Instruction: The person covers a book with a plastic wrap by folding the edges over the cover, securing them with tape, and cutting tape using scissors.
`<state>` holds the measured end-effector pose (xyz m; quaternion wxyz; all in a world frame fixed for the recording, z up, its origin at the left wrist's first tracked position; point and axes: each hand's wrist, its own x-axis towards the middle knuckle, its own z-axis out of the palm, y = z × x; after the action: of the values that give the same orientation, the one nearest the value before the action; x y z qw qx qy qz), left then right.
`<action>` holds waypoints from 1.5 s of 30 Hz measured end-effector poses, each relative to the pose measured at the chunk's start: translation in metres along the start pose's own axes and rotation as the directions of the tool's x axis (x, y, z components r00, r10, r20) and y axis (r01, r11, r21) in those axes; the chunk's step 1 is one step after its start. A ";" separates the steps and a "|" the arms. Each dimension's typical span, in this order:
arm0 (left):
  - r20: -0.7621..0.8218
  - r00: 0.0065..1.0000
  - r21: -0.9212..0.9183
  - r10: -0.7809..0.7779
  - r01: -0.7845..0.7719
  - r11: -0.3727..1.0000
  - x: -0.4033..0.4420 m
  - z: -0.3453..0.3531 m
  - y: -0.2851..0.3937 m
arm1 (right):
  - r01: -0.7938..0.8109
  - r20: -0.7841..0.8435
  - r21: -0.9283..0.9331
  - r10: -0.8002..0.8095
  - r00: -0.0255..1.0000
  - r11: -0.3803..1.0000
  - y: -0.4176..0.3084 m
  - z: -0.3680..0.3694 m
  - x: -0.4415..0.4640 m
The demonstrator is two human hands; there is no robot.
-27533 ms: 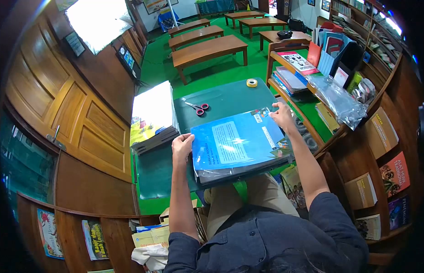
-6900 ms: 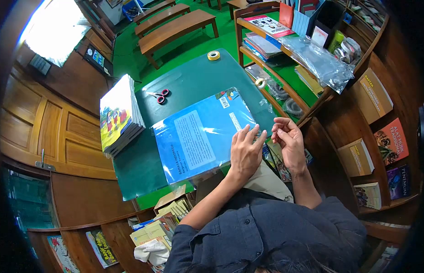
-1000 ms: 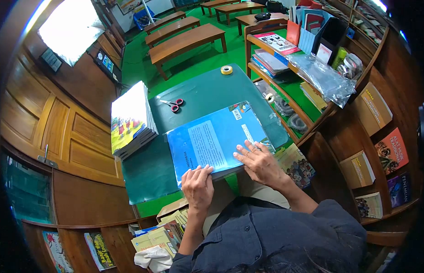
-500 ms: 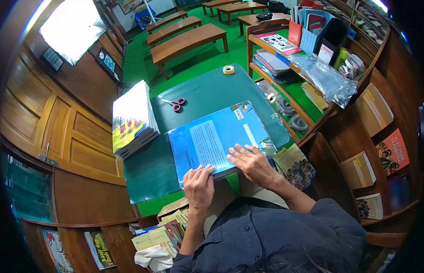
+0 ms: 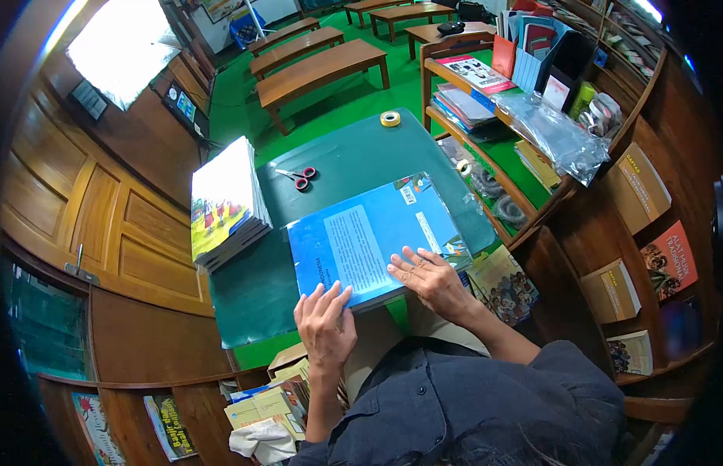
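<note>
A blue book point(image 5: 369, 233) lies back cover up on the green table point(image 5: 260, 311), with its near edge toward me. My left hand point(image 5: 324, 325) rests its spread fingers on the book's near left corner, palm over the edge. My right hand point(image 5: 425, 279) lies flat with fingers stretched across the near right part of the cover. Neither hand grips anything. Beyond the book's upper left side are scissors point(image 5: 301, 183) with dark red handles, their blades pointing left.
A stack of books point(image 5: 225, 202) stands at the table's left edge. A roll of yellow tape point(image 5: 389, 119) sits at the far edge. To the right, a wooden shelf point(image 5: 486, 97) holds papers, folders and clear plastic point(image 5: 552, 132). Low wooden benches point(image 5: 323, 74) stand beyond.
My left hand has slid left along the book's near edge to its corner, and its fingers have spread. My right hand has barely moved.
</note>
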<state>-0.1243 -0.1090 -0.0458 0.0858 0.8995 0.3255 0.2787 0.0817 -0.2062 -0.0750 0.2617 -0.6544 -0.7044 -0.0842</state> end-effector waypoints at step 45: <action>-0.020 0.911 -0.399 -0.413 0.371 0.838 -0.018 -0.010 -0.013 | 0.069 0.050 0.081 -0.073 0.996 0.994 -0.022 0.016 0.015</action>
<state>-0.1483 -0.1106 -0.0496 0.2996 0.7628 0.4453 0.3606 0.0563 -0.1887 -0.0766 0.2654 -0.6200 -0.7368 -0.0482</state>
